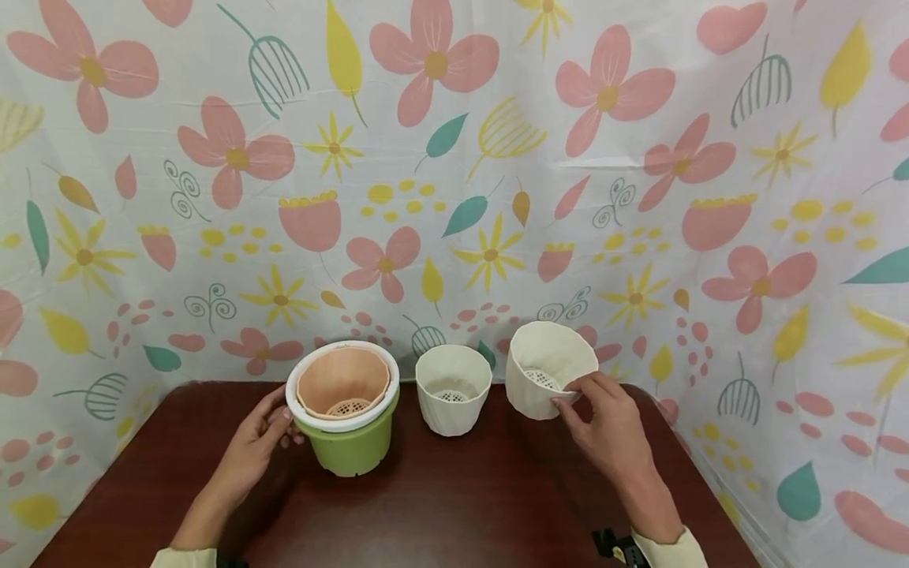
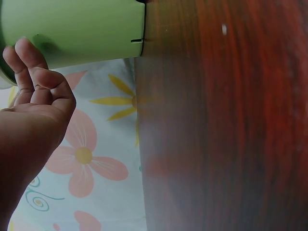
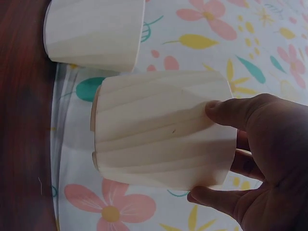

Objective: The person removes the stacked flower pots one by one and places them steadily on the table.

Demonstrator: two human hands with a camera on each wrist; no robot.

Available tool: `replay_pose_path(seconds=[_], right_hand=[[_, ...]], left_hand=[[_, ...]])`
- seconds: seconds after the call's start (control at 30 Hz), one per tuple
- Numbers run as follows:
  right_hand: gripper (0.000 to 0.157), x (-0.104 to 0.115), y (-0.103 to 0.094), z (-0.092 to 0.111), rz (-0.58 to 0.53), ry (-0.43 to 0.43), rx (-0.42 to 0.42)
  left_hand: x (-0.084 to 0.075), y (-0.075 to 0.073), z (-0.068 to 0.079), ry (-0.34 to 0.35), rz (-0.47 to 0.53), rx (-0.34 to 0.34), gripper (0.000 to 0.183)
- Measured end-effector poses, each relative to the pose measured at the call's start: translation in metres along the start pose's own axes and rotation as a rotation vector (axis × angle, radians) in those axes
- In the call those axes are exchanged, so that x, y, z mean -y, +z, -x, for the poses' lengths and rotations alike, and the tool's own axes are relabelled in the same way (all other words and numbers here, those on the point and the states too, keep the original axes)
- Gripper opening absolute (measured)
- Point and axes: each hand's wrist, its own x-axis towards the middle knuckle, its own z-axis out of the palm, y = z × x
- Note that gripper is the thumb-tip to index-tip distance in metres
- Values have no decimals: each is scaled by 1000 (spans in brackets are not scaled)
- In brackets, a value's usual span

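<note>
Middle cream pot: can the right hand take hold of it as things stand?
Probably not straight away: the right hand holds the right-hand cream pot, so it would likely need freeing first. Otherwise the middle cream pot looks accessible, standing apart from both that pot and the green pot.

The orange pot (image 1: 342, 371)'s outer wall is mostly hidden, and the green pot (image 1: 351, 454) conceals whatever lies under the white rim (image 1: 341, 424). Part of the left hand (image 1: 248, 446) is behind that rim, so its hold cannot be told. The right hand (image 1: 616, 426) covers a bit of the right pot (image 1: 554, 351)'s rim. The counter (image 1: 454, 509) runs off the bottom edge in the head view. The left wrist view cuts off the green pot at top and left; a pale speck (image 2: 224, 30) there is too small to identify. The right wrist view crops the middle pot (image 1: 454, 418) at the top.
</note>
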Motion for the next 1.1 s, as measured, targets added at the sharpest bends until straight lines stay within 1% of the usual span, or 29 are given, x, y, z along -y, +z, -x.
replay_pose_path(seconds=[0.17, 0.4, 0.6, 0.87, 1.1], right_hand=[[28, -3, 1, 1, 4, 3, 7], [27, -5, 11, 6, 0, 21, 25], [27, -5, 16, 7, 0, 30, 44], [27, -10, 12, 7, 24, 46, 74], [26, -9, 14, 8, 13, 72, 109]], left_hand=[[1, 1, -1, -4, 0, -4, 58], [2, -3, 1, 16, -17, -5, 57], [-1, -6, 1, 17, -14, -2, 56], [0, 0, 0, 24, 12, 17, 57], [-1, 1, 2, 42, 14, -3, 56]])
